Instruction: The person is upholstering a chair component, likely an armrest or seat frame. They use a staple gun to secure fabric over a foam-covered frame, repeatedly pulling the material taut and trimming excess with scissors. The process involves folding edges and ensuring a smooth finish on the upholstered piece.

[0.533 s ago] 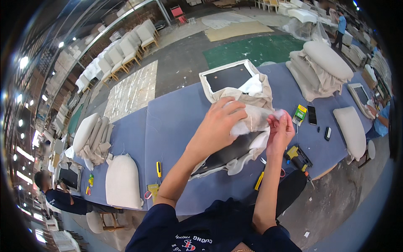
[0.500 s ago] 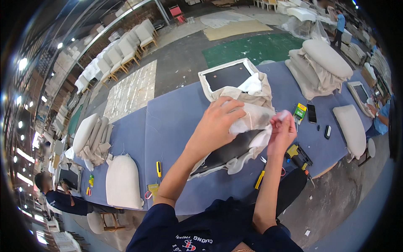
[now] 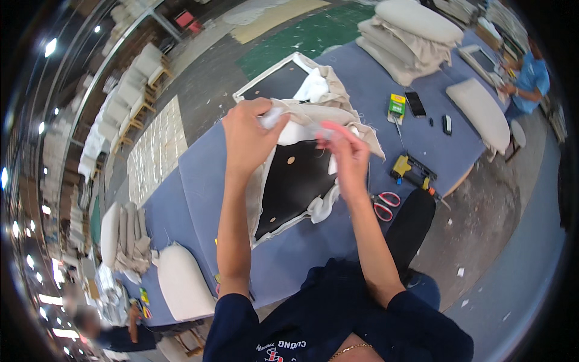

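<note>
An upholstered chair panel (image 3: 295, 187) lies before me with its black backing up, beige fabric and white wadding round its edges. My left hand (image 3: 250, 133) is closed over its far left end, with a tuft of white wadding (image 3: 273, 117) between thumb and fingers. At the far right of the panel, my right hand (image 3: 347, 154) has its fingers pinched together on a whitish wisp, smeared by motion. A second beige panel with black backing (image 3: 274, 83) sits just beyond, partly hidden by loose fabric.
On the blue table (image 3: 392, 78) to the right are a yellow-handled staple gun (image 3: 413, 172), red-handled scissors (image 3: 384, 206), a green-yellow box (image 3: 396, 107) and a phone (image 3: 415, 104). Cushion stacks (image 3: 410, 42) stand behind. A co-worker (image 3: 529, 78) works far right; a cushion (image 3: 183, 282) lies left.
My view has shifted and turned. Both hands have moved apart and farther up the panel, uncovering more of its black backing. The scissors by the staple gun now show more fully.
</note>
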A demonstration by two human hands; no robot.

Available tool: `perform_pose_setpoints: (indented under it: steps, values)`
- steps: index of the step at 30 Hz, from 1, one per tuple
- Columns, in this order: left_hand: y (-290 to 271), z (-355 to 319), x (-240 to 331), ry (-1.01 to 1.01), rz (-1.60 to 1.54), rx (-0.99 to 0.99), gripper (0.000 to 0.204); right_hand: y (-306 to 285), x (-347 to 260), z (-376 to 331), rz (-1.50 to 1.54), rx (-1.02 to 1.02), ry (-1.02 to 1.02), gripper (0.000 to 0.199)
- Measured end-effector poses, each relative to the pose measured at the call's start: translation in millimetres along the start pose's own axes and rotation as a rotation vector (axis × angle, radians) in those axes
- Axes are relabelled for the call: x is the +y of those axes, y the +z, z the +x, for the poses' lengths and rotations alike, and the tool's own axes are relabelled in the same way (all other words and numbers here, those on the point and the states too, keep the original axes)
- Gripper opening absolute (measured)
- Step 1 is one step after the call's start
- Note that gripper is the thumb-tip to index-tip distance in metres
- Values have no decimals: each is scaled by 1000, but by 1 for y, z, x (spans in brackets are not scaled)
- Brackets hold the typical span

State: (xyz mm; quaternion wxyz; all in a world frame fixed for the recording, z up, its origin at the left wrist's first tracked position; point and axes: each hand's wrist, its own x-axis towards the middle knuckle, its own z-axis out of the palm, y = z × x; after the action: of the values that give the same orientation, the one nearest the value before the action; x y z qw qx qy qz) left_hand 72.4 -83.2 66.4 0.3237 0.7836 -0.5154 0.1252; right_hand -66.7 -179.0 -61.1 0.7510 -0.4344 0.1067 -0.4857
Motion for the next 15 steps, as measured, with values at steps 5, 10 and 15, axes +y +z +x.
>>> perform_pose_setpoints:
  steps: [5, 10, 15]
  values:
    - [6, 7, 1, 55, 1, -31, 30, 41, -1, 2, 84, -38, -66, 20]
    - [0, -6, -12, 258, -58, -81, 27, 49, 12, 4, -302, 3, -60, 13]
    - [1, -6, 7, 209, -107, -158, 24, -12, 16, -7, -424, -41, -145, 17]
